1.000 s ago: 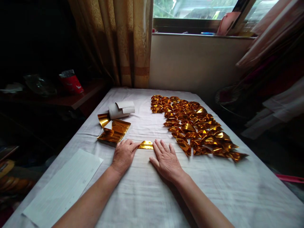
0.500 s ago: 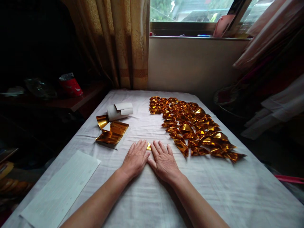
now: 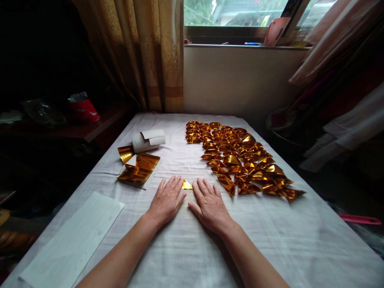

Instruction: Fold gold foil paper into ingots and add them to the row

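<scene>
A: What takes up most of the view?

B: A long table (image 3: 270, 240) under a white cloth, running up to the wall below a window (image 3: 234, 12); a patterned curtain (image 3: 150, 56) hangs at its far left corner.

A: And on the cloth?

B: To the right, a broad spread of folded gold foil pieces (image 3: 240, 158), packed edge to edge and reaching from the far end down near the right hand; at the near left edge, a white lined sheet (image 3: 75, 240); further up on the left, a loose stack of flat gold foil sheets (image 3: 136, 168), with a white paper roll (image 3: 147, 140) just beyond it.

A: The hands?

B: Both lie palm down on the cloth, side by side near the middle; the left hand (image 3: 167, 199) is flat with fingers spread, its grip wide open and closed on nothing; the right hand (image 3: 210, 204) is the same, flat and open, holding nothing.

A: What lies between them?

B: A small gold foil triangle (image 3: 186, 185), flat on the cloth in the gap by the fingertips; the left fingers touch its left edge; the right fingertips are just beside it, and I cannot tell if they touch.
</scene>
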The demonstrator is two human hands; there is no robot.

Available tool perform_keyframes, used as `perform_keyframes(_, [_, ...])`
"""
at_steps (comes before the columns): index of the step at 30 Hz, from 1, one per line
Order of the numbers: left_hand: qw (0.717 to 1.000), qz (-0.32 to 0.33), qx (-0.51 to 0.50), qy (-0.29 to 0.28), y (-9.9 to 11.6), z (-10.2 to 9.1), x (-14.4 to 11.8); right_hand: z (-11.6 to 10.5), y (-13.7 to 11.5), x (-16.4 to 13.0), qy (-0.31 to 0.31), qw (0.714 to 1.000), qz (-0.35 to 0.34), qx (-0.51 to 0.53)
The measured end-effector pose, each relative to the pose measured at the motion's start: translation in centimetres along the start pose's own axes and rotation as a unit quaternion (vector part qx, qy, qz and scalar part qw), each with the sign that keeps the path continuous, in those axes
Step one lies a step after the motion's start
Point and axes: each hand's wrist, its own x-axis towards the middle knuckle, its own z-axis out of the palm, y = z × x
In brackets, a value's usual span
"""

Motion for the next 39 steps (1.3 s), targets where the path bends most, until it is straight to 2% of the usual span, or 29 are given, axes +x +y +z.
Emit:
perform_keyframes(6, [0.995, -0.033, -0.073, 0.059, -0.1, -1.0, 1.5, -0.1, -0.1, 0.1, 0.003, 1.0, -0.003, -0.002])
perform_keyframes(13, [0.997, -0.039, -0.069, 0.022, -0.5, -2.2, 2.6, 0.0, 0.1, 0.2, 0.02, 1.0, -0.01, 0.014])
perform_keyframes(21, [0.998, 0.017, 0.002, 0.057, 0.6, -3.0, 2.0, -0.3, 0.3, 0.5, 0.058, 0.997, -0.018, 0.036])
perform_keyframes(26, [0.993, 0.047, 0.037, 0.101, 1.0, -3.1, 1.4, -0.4, 0.4, 0.5, 0.07, 0.996, -0.025, 0.056])
perform_keyframes(29, [0.99, 0.061, 0.041, 0.124, 0.9, -3.0, 1.0, 0.1, 0.7, 0.6, 0.098, 0.992, -0.038, 0.073])
perform_keyframes(32, [0.989, 0.066, 0.011, 0.134, 0.6, -2.7, 0.6, 1.0, 1.3, 0.9, 0.144, 0.983, -0.06, 0.093])
perform_keyframes(39, [0.976, 0.112, -0.14, 0.126, -0.4, -2.5, -0.1, 2.3, 2.0, 1.4, 0.227, 0.962, -0.102, 0.113])
